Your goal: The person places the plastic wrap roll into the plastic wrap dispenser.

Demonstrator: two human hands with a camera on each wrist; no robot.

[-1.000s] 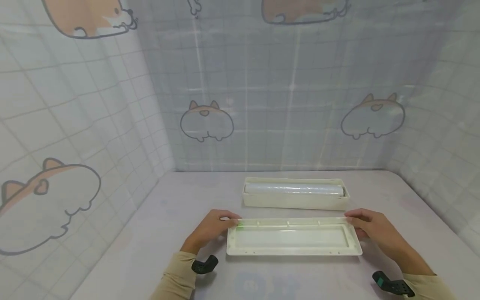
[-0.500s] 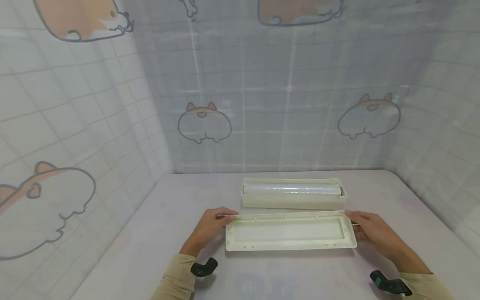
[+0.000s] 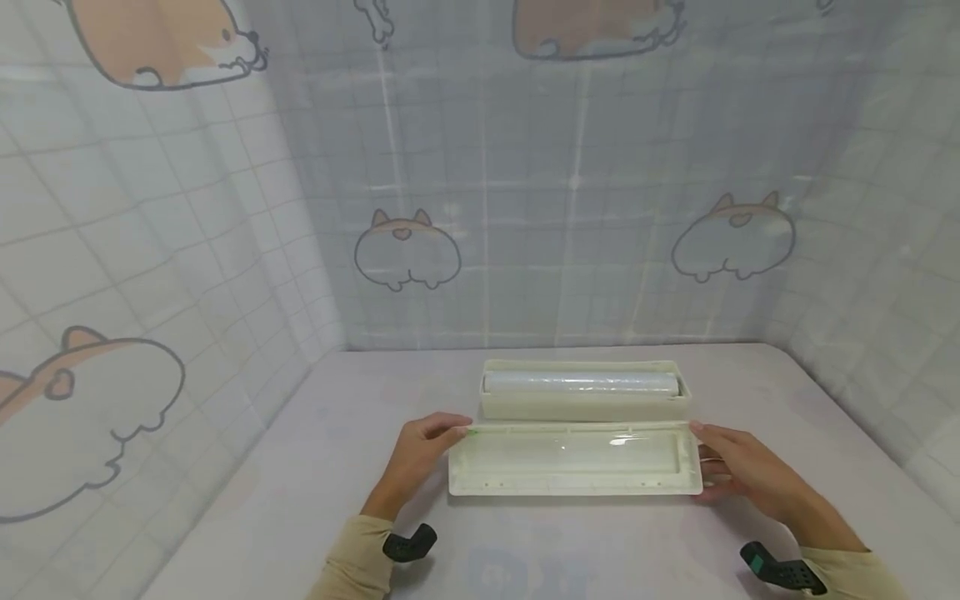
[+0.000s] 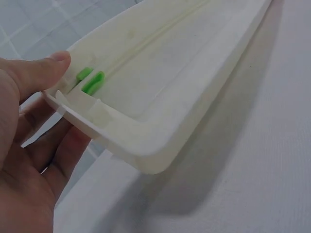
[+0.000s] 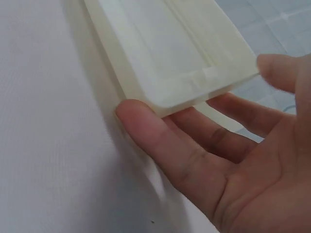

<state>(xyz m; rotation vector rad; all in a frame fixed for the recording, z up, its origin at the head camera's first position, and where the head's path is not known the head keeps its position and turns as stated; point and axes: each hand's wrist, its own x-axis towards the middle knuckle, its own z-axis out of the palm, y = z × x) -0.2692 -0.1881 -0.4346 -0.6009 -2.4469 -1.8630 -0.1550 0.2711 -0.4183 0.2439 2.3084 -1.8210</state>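
Between my hands is a long off-white plastic lid (image 3: 573,458), its hollow, rimmed side facing me. My left hand (image 3: 416,454) pinches its left end, thumb on the rim and fingers underneath. Near that thumb sits a small green slider (image 4: 93,83) on the lid. At the opposite end my right hand (image 3: 750,471) holds the lid, with the thumb at the far corner and fingers along the end and under it. Just behind the lid stands an off-white box (image 3: 585,408) with a roll of plastic wrap (image 3: 581,382) lying in it.
Everything is on a pale cloth-covered table (image 3: 390,379). Hanging sheets with a grid and corgi print (image 3: 408,250) enclose it at the back and both sides. Each wrist wears a black device (image 3: 408,543).
The lid has moved slightly back toward the box, and its tilt has changed so its inside now catches a glare. Both hands move with it and keep their hold.
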